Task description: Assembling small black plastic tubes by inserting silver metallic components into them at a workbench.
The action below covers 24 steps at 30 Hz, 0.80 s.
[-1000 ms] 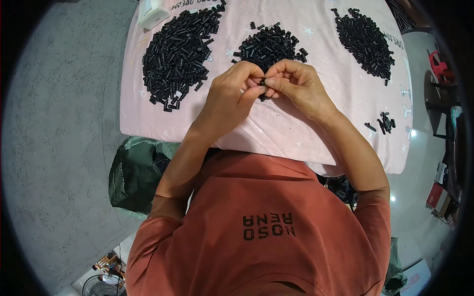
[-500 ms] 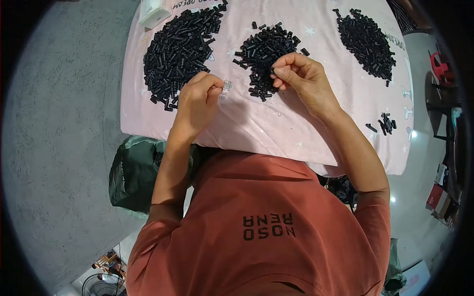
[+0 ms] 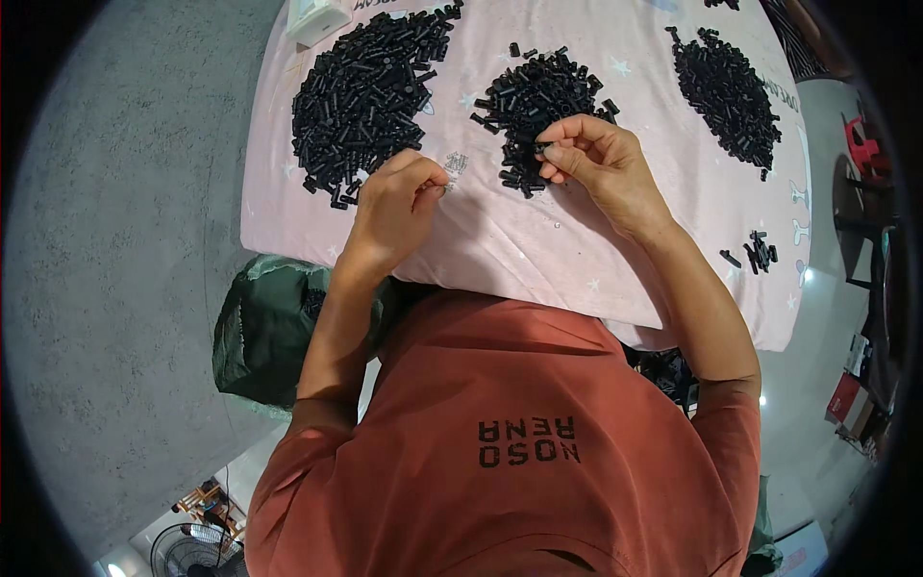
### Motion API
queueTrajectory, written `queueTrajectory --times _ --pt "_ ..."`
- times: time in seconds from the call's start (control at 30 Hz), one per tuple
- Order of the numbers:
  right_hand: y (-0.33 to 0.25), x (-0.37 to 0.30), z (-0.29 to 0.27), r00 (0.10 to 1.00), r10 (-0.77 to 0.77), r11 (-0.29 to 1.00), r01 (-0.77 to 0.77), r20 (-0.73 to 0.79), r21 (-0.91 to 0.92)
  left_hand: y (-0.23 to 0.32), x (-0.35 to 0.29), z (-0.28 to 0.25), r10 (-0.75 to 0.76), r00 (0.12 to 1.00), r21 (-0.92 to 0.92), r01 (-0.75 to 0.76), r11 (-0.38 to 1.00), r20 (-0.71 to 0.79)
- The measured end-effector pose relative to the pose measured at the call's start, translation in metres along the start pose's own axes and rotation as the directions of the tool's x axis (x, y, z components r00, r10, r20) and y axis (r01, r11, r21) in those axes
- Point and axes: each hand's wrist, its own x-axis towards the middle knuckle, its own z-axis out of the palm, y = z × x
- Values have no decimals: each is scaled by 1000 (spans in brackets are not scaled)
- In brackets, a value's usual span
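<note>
My left hand (image 3: 392,213) is closed in a pinch beside a small cluster of tiny silvery pieces (image 3: 456,164) on the pink cloth; anything between its fingertips is too small to make out. Over the near right edge of the middle pile of black tubular parts (image 3: 538,91), my right hand (image 3: 608,175) is closed, thumb against forefinger. A small black part (image 3: 543,148) shows at those fingertips. To the left, close to my left hand, spreads a larger pile of black cylindrical parts (image 3: 361,106).
A third black pile (image 3: 726,96) lies at the far right, with a few loose black parts (image 3: 761,252) nearer me. A white box (image 3: 317,21) stands at the far left on the pink cloth (image 3: 500,250). Below the table's left edge sits a dark green bag (image 3: 264,332).
The whole view has shifted slightly, so the table appears a little farther right. Both hands stay in nearly the same places, still pinched. The black part at my right fingertips now shows more plainly.
</note>
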Motion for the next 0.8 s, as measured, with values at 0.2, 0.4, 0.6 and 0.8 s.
queueTrajectory --times 0.2,0.4,0.6,0.8 --pt "-1 -1 1 1000 9 999 -8 25 -48 -5 1 3 36 999 50 -36 998 12" --pt "-3 -1 2 999 29 998 -28 32 -53 -1 1 4 26 1000 68 -26 997 -3" --pt "-3 -2 3 998 47 998 -45 44 -52 6 2 3 93 996 15 -93 996 -10" --pt "-3 -2 2 997 62 997 -59 53 -52 11 5 4 93 996 -10 -93 996 6"
